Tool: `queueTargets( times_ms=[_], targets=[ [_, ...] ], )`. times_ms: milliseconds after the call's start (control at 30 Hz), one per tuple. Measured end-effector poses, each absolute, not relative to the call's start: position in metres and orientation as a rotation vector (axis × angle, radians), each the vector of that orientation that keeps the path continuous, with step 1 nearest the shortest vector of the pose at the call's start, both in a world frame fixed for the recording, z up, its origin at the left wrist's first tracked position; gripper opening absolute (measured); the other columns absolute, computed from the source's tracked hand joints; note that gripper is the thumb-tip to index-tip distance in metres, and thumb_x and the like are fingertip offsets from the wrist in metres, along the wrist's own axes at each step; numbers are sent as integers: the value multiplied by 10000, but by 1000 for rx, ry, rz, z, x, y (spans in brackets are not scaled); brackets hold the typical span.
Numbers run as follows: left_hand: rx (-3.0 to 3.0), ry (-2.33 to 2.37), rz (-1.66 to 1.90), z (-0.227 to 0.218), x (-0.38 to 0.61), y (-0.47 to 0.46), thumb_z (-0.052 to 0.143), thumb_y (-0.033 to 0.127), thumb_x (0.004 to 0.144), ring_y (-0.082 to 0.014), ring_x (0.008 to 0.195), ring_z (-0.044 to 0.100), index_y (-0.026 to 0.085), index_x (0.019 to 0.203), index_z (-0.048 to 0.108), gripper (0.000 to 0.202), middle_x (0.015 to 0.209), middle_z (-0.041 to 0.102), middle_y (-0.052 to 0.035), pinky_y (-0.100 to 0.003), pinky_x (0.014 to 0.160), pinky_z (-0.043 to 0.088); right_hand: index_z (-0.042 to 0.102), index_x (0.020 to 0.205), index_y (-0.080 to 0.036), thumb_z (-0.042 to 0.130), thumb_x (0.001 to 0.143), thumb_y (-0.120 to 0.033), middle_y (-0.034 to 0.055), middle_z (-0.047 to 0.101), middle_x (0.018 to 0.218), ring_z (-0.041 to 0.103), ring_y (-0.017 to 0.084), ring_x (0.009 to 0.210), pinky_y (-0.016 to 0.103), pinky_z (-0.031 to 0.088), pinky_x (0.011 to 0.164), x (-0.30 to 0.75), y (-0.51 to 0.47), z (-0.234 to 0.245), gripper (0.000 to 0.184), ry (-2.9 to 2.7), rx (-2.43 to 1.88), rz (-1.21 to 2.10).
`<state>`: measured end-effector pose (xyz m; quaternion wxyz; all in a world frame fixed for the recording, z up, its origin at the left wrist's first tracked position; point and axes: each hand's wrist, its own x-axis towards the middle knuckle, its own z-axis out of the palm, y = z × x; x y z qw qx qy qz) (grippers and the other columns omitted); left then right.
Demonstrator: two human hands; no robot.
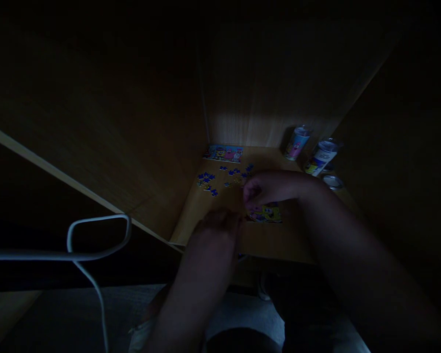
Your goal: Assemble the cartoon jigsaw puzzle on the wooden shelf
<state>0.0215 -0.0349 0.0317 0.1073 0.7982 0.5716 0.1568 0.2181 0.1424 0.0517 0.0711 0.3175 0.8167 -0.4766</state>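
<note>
A partly assembled jigsaw puzzle (pixel 270 214) with a yellow cartoon figure lies near the front of the wooden desk. Over its upper left edge, my right hand (pixel 257 190) is closed with fingertips pinched; what they hold, if anything, is too dark to make out. My left hand (pixel 220 223) rests low at the puzzle's left side, its fingers bent and mostly hidden in shadow. Loose puzzle pieces (pixel 206 177), many blue side up, are scattered beyond my hands. Behind them lies a cartoon picture strip (pixel 224 153).
Two clear cartoon-labelled canisters, one pink-and-blue (pixel 297 143) and one with a white label (pixel 321 158), stand at the back right. A round lid (pixel 332 182) lies near them. Wooden panels (pixel 242 117) enclose the desk (pixel 194 220). A white cable (pixel 99 255) loops at left.
</note>
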Motion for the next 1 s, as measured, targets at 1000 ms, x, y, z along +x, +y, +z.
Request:
queueTargets(
  times_ms=[1000],
  targets=[
    [2131, 1492, 797, -4, -3, 8, 706, 149, 1013, -254, 1061, 732, 240, 1039, 768, 114, 1093, 785, -41, -425, 934, 570, 767, 937, -207, 855, 847, -443, 4, 751, 881, 650, 183, 819, 282, 402, 661, 215, 139, 47, 268, 2409, 989, -997]
  ],
)
